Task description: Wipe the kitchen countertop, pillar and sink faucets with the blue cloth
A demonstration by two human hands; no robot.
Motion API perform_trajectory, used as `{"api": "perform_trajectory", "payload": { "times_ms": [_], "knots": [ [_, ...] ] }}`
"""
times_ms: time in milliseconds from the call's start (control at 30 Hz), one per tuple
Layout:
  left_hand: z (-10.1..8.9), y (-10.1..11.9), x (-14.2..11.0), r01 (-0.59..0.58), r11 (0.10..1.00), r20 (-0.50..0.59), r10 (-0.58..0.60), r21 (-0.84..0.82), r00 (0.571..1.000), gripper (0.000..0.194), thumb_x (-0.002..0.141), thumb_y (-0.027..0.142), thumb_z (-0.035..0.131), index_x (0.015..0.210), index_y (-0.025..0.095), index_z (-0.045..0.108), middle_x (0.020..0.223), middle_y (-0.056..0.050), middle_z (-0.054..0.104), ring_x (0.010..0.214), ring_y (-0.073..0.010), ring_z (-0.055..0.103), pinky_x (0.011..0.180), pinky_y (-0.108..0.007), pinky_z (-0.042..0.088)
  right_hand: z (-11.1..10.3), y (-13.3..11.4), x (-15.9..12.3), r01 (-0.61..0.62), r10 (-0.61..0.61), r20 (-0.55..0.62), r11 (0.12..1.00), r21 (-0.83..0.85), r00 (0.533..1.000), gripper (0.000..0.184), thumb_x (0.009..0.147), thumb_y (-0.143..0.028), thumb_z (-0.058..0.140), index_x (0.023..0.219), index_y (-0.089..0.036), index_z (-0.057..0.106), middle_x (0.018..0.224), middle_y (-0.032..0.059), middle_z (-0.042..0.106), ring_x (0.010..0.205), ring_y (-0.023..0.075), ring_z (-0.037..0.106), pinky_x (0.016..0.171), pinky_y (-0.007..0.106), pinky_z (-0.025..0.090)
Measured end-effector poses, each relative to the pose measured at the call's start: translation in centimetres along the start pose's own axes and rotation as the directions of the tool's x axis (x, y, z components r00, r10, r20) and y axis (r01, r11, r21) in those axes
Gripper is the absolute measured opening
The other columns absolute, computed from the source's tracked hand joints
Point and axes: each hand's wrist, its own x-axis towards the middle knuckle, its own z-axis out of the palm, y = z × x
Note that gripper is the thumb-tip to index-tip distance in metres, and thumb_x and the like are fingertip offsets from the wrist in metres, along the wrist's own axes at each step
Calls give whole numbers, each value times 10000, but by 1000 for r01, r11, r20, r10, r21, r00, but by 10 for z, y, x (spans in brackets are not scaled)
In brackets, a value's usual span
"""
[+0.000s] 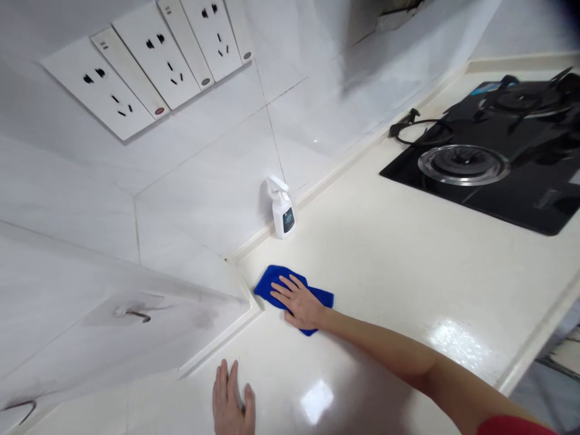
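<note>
My right hand (299, 302) lies flat on a folded blue cloth (276, 275), pressing it to the cream countertop near the wall corner. Its fingers are spread over the fabric rather than wrapped round it. The arm reaches in from the lower right. At the bottom of the view, my left hand (233, 405) rests on the counter with its fingers stretched out and the thumb apart. Nothing is in that hand. A white spray bottle (284, 214) with a dark label stands upright against the tiled wall, just beyond the cloth.
A black gas stove (498, 205) is set into the countertop (399, 260) at the right, with a loose pan support (426, 133) at its left edge. White wall sockets (154, 54) are at the upper left. Metal hooks (140, 315) stick out from the wall on the left.
</note>
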Motion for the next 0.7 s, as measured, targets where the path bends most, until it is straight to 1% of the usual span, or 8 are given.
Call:
{"api": "perform_trajectory", "payload": {
  "times_ms": [67,167,267,400,467,533,600,700],
  "knots": [
    [1,0,0,6,1000,-6,-6,-6,1000,566,935,348,441,1495,275,395,1615,-91,358,1506,-312,290,1173,-597,393,1,3,25,-23,23,-10,999,-41,1000,674,906,-367,448,1542,-172,337,1635,74,303,1538,337,119,1259,576,62],
    [0,1,0,1,1000,-2,-1,-7,1000,574,933,344,442,1500,278,385,1606,-107,368,1503,-313,297,1163,-607,404,5,3,65,-46,47,10,994,-94,999,660,910,-393,441,1534,-192,360,1636,48,303,1539,328,119,1261,553,51],
    [-4,3,1,-6,1000,19,6,5,1000,580,933,333,448,1504,269,371,1610,-122,355,1508,-312,288,1159,-613,410,7,5,104,-79,84,32,989,-125,996,661,909,-423,434,1525,-192,378,1633,49,315,1536,334,130,1258,551,52],
    [-8,7,1,-2,1000,31,1,21,1000,564,935,329,457,1490,252,391,1609,-122,359,1504,-302,298,1168,-596,411,7,10,137,-117,124,40,984,-136,992,683,897,-437,434,1524,-173,375,1622,68,338,1522,360,156,1250,559,64],
    [-10,8,2,6,1000,36,-7,19,999,550,934,330,463,1475,238,418,1604,-121,368,1504,-297,301,1182,-579,401,7,11,140,-120,127,47,983,-141,991,678,902,-444,423,1525,-180,374,1625,62,334,1518,353,169,1251,545,74],
    [-11,8,2,7,1000,43,-8,16,999,544,934,333,465,1465,219,434,1603,-128,370,1505,-296,297,1191,-570,393,6,10,134,-123,133,60,980,-155,989,677,913,-452,407,1532,-180,360,1636,64,308,1523,347,161,1254,536,73],
    [-10,8,2,11,1000,43,-11,8,999,551,935,338,463,1469,208,430,1610,-130,357,1511,-297,284,1199,-570,380,6,6,120,-137,151,70,975,-177,986,688,919,-455,403,1543,-172,335,1647,74,277,1530,349,138,1255,541,64],
    [-8,7,3,23,1000,49,-22,-13,999,561,933,357,466,1476,222,427,1618,-116,347,1515,-300,274,1211,-574,356,8,-2,85,-146,160,54,968,-202,986,698,927,-460,402,1555,-172,304,1657,77,245,1537,357,106,1254,559,59]
  ]
}}
